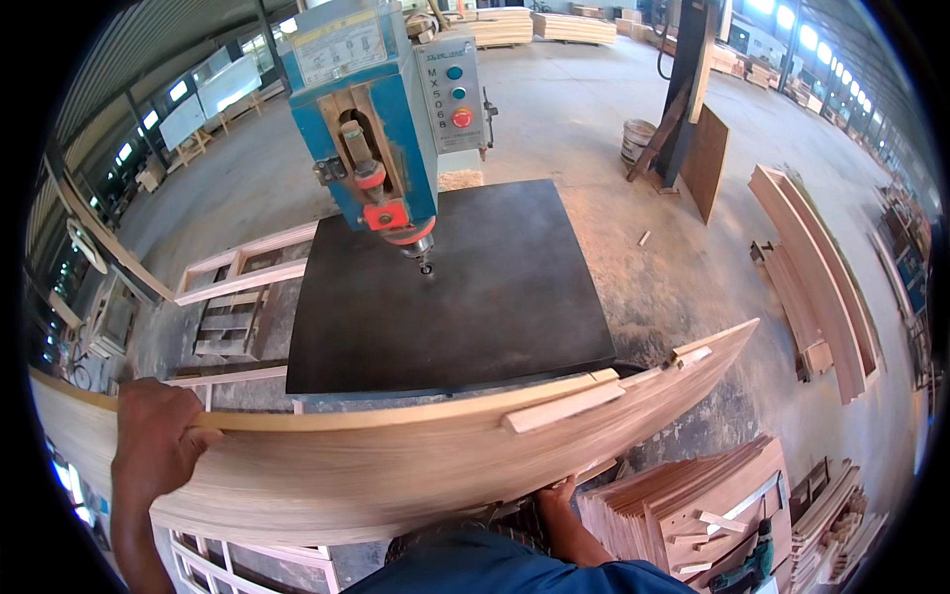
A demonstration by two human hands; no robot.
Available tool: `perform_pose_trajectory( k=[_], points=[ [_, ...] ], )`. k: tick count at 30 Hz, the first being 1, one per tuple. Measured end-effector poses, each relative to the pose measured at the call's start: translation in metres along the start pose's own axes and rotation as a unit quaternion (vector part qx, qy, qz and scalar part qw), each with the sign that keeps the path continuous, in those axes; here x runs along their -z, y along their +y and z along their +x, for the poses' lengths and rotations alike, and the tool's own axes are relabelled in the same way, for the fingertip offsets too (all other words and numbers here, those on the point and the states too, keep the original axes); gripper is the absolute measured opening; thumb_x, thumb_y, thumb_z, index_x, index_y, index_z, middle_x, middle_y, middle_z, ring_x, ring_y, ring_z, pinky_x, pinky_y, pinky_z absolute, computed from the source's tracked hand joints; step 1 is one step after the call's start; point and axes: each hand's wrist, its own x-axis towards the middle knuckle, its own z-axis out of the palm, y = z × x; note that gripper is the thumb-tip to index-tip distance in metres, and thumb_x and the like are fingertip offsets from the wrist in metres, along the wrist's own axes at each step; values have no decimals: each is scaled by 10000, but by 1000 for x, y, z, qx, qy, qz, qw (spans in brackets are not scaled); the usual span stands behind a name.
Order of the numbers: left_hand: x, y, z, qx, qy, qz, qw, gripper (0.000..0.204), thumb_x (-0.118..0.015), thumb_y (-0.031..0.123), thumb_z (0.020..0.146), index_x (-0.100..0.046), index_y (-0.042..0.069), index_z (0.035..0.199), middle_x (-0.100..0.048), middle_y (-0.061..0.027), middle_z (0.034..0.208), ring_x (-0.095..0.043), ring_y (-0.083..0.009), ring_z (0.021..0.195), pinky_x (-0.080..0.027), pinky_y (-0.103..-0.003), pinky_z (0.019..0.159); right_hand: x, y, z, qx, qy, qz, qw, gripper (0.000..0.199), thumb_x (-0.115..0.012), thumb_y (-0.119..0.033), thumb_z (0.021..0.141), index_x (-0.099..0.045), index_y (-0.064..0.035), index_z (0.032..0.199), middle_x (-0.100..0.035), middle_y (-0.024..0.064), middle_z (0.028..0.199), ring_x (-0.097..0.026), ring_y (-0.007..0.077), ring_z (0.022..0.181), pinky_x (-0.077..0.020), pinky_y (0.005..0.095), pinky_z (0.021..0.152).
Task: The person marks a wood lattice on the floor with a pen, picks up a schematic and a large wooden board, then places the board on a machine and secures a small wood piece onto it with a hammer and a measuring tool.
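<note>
A long wood-grained panel [376, 470] is tilted on its side in front of me, just on the near side of a black machine table [465, 317]. My left hand [158, 436] is closed over the panel's upper edge near its left end. Low down, right of the middle, my right hand [559, 495] holds the panel's lower edge; its fingers are partly hidden. A short pale wood strip [566, 407] lies along the panel near its top edge. Over the table stands a blue boring or routing machine [421, 168], its bit [426, 267] pointing down above the black surface.
A grey control box [450, 94] with round buttons is on the machine. Stacked panels [683, 505] with a cordless drill [752, 559] and loose strips stand at lower right. Wooden frames [247, 259] lie left of the table. A dark post [683, 99] and bucket [636, 141] stand farther back.
</note>
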Motion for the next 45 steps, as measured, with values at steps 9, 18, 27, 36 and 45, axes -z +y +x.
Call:
perform_pose_trajectory(
  k=[9, 18, 27, 36, 45],
  points=[
    [-103, -140, -1, 69, -11, -124, 990, 341, -608, 198, 893, -469, 11, 644, -444, -189, 582, -501, -403, 579, -362, -469, 563, -54, 32, -56, 39, 33, -67, 996, 765, -520, -638, 905, -420, -118, 1457, -442, 140, 1489, -393, 372, 1359, -285, 567, 1145],
    [-260, -254, 38, 138, -5, -166, 976, 382, -541, 305, 966, -609, 21, 720, -565, -218, 659, -582, -425, 659, -417, -495, 594, -44, 48, -77, 73, -9, -61, 995, 709, -652, -630, 836, -553, -149, 1349, -527, 109, 1434, -443, 328, 1346, -331, 531, 1145],
    [-423, -303, 106, 149, -37, -178, 972, 467, -493, 389, 982, -674, 13, 773, -649, -246, 752, -637, -450, 760, -481, -539, 694, -70, 74, -144, 111, 73, -58, 990, 551, -636, -538, 906, -576, -162, 1304, -600, 53, 1343, -547, 275, 1232, -432, 508, 1060],
    [-534, -287, 95, 100, 45, -154, 982, 316, -518, 322, 985, -644, 35, 1027, -664, -181, 1042, -600, -362, 1062, -437, -488, 951, -99, 90, -189, 133, 21, -143, 981, 617, -617, -529, 921, -500, -157, 1399, -519, 75, 1443, -472, 309, 1320, -368, 571, 1100],
    [-546, -311, 111, 121, -2, -63, 991, 310, -520, 298, 986, -605, 26, 1108, -622, -158, 1157, -535, -347, 1175, -384, -472, 1046, -138, 133, -183, 89, 36, -173, 980, 635, -643, -457, 927, -448, -138, 1441, -487, 83, 1473, -456, 306, 1338, -347, 567, 1121]
  ],
)
